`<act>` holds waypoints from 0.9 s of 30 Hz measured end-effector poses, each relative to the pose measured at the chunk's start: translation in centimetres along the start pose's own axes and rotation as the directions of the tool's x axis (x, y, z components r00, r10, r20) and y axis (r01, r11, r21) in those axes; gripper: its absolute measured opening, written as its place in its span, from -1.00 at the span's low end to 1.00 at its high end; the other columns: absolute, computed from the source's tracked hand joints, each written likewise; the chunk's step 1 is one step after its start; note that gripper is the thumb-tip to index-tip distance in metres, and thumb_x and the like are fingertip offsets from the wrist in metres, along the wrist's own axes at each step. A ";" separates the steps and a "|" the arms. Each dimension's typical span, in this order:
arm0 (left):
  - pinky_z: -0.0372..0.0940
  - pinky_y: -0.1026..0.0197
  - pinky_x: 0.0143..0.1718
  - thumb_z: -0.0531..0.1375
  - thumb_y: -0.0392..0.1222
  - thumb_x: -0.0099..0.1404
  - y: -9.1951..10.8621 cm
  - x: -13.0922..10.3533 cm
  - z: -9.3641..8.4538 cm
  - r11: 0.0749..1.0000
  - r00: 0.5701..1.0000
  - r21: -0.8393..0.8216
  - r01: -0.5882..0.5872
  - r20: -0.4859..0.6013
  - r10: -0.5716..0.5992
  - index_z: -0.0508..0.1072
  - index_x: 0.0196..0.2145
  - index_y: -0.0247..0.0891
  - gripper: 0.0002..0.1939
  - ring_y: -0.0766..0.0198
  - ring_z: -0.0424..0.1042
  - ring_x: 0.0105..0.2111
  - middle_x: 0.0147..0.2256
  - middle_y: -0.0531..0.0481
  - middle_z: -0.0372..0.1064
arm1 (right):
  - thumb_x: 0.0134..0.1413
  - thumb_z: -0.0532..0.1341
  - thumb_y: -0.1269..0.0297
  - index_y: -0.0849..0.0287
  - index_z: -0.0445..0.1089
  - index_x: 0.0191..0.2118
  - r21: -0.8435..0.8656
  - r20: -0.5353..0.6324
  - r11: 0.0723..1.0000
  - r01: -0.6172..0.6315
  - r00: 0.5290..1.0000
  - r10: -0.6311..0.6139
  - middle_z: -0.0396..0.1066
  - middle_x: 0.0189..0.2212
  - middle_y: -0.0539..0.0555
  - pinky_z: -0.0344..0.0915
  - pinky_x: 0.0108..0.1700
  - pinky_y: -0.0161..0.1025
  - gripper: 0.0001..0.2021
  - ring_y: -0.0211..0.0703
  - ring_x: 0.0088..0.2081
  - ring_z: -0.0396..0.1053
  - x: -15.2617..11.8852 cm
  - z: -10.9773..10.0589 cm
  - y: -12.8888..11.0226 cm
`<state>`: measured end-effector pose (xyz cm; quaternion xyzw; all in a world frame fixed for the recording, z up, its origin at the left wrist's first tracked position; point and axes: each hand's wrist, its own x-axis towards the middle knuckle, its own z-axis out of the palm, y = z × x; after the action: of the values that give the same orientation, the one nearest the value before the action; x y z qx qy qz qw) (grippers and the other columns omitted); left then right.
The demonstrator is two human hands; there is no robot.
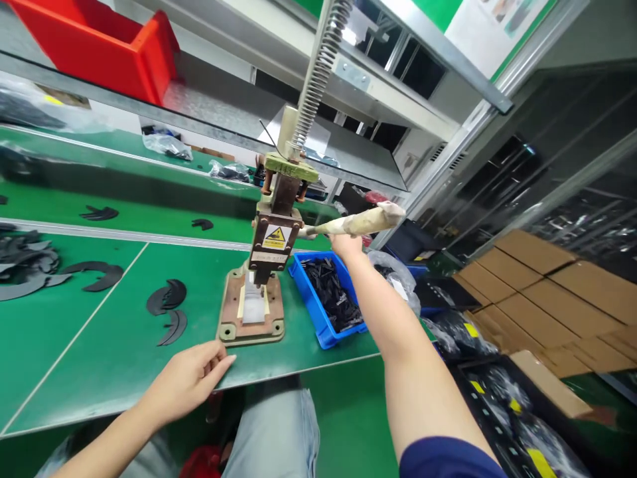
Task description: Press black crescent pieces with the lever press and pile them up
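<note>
A hand press (pixel 275 242) with a coil spring on top and a yellow warning label stands on the green table. My right hand (pixel 347 245), arm stretched out, is closed around its lever handle (pixel 361 222), partly hidden behind it. Near the front corner of the metal press base (pixel 233 324), my left hand (pixel 196 373) rests at the table's edge with its fingers curled in; whatever may be inside them is hidden. Under the ram lies a light metal plate (pixel 254 305). Left of the press are thin dark curved pieces (pixel 172 295), loosely stacked.
Right of the press, a blue bin (pixel 318 318) holds many small black parts. More dark curved pieces (pixel 30 265) are heaped at the far left. A red bin (pixel 109 60) sits on the shelf above. Cardboard boxes (pixel 557 285) and bagged parts (pixel 502 392) stand at the right.
</note>
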<state>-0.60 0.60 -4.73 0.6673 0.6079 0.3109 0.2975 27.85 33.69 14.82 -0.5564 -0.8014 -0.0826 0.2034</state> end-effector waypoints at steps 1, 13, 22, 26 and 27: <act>0.29 0.16 -0.30 0.12 0.17 0.48 -0.1 0.0 0.0 1.000 1.000 0.000 0.002 -0.001 -0.002 0.38 -0.38 -0.08 -0.64 0.12 0.45 -0.42 -0.45 0.06 0.44 | 0.37 0.23 0.18 0.22 0.52 0.02 -0.047 0.038 0.998 -0.037 0.999 0.039 0.55 0.07 0.26 0.42 0.23 0.06 -0.73 0.07 0.15 0.49 1.1 0.1 0.4; 0.29 0.19 -0.33 0.14 0.19 0.46 0.1 0.1 -0.2 1.000 1.000 0.013 -0.004 0.015 0.003 0.43 -0.36 -0.09 -0.64 0.16 0.46 -0.42 -0.44 0.08 0.47 | 0.34 0.28 0.02 0.18 0.46 0.11 -0.147 0.621 0.989 0.018 0.780 0.078 0.51 0.08 0.14 0.50 0.17 0.07 -0.61 -0.06 0.07 0.50 -6.9 3.5 3.4; 0.26 0.21 -0.34 0.14 0.23 0.46 -0.3 -0.2 0.2 0.996 1.000 0.091 -0.005 0.007 0.004 0.44 -0.34 -0.11 -0.60 0.22 0.43 -0.42 -0.40 0.08 0.50 | 0.35 0.28 0.05 0.18 0.40 0.19 -0.138 0.689 0.990 0.012 0.719 0.087 0.45 0.14 0.17 0.52 0.14 0.06 -0.57 -0.03 0.10 0.49 -14.1 5.0 3.9; 0.26 0.21 -0.32 0.12 0.25 0.47 -0.2 -0.4 0.3 0.994 1.000 0.108 -0.013 0.002 0.013 0.43 -0.32 -0.11 -0.60 0.23 0.42 -0.42 -0.40 0.10 0.49 | 0.35 0.28 0.05 0.18 0.42 0.15 -0.077 0.616 0.997 -0.022 0.785 0.065 0.47 0.11 0.16 0.53 0.12 0.04 -0.60 -0.06 0.07 0.49 -14.8 4.7 4.0; 0.26 0.21 -0.32 0.12 0.25 0.47 -0.2 -0.4 0.3 0.994 1.000 0.110 -0.014 -0.004 0.015 0.43 -0.32 -0.11 -0.59 0.23 0.42 -0.42 -0.40 0.10 0.49 | 0.36 0.27 0.05 0.18 0.42 0.14 -0.057 0.594 0.998 -0.033 0.802 0.060 0.48 0.10 0.16 0.53 0.12 0.03 -0.61 -0.07 0.06 0.50 -15.0 4.5 4.1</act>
<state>-0.48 0.19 -5.07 0.6864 0.6200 0.2805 0.2565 35.05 23.97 4.09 -0.5782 -0.8088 0.0837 -0.0682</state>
